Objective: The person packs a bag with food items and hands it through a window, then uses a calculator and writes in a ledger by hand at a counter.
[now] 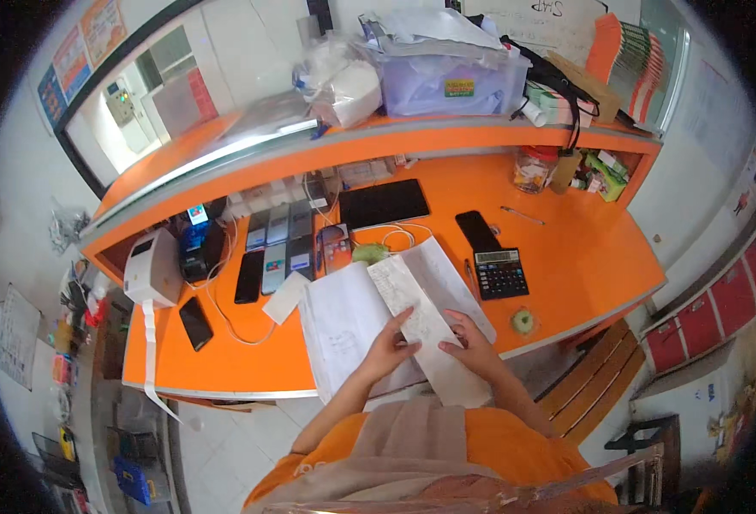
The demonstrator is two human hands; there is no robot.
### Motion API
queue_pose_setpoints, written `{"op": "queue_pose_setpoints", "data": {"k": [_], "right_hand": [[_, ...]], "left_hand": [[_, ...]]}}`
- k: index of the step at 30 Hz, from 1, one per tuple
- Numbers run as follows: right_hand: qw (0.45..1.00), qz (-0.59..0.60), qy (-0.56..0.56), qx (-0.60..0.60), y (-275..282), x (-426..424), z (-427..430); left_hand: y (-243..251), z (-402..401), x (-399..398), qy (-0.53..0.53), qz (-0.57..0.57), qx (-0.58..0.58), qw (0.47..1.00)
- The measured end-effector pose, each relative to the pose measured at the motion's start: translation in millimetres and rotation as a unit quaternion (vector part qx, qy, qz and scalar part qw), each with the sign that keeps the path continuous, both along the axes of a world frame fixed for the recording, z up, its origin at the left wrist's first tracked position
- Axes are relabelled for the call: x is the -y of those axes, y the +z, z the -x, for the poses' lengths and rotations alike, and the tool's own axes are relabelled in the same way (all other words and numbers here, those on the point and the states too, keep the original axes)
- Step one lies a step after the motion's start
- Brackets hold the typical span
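Note:
A long, narrow sheet of paper with handwriting on it runs between my two hands, over an open notebook. My left hand grips its left edge between thumb and fingers. On the opposite edge, my right hand pinches it with thumb and curled fingers. The notebook lies on the orange counter and bears faint writing. Beyond its right page are a pen and a black calculator. A green rounded object sits at the notebook's top edge.
Several phones lie in rows at left, near a white label printer trailing a paper strip. Cables cross the counter. Behind are a black tablet and a red-lidded jar. A raised shelf carries a plastic bin.

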State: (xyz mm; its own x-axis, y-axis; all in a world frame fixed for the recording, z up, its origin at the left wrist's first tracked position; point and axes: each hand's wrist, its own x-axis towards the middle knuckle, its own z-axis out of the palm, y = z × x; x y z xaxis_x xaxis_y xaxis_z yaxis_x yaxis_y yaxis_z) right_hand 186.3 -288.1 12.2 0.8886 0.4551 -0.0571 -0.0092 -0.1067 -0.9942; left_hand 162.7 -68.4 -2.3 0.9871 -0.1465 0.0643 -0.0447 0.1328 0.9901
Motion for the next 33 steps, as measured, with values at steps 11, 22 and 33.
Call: {"op": "queue_pose_setpoints", "data": {"k": [11, 22, 33], "right_hand": [[0.979, 0.132, -0.057, 0.146, -71.8, -6.5, -69.4], [0.966, 0.130, 0.040, 0.221, -83.8, -13.4, -92.8], [0.953, 0.211, -0.018, 0.215, -84.5, 38.0, -123.8]], "left_hand": [[-94.9, 71.0, -71.3, 0.370, -0.570, -0.126, 0.723], [-105.1, 123.5, -31.0, 0.566, -0.151, -0.326, 0.742], [32.1, 120.5, 0.0, 0.539, 0.160, -0.040, 0.826]]}}
